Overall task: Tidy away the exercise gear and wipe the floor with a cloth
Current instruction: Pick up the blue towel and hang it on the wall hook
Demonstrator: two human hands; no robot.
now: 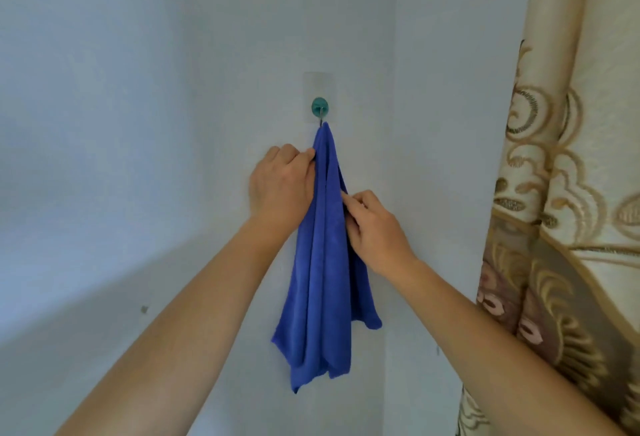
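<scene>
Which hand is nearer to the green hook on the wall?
Left. The left hand grips the blue cloth just below the green hook, on its left side; the right hand pinches it lower down, to the right.

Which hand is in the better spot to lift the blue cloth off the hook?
Probably the left hand: it grips the blue cloth high up, just under the hook. The right hand pinches an edge lower down.
</scene>
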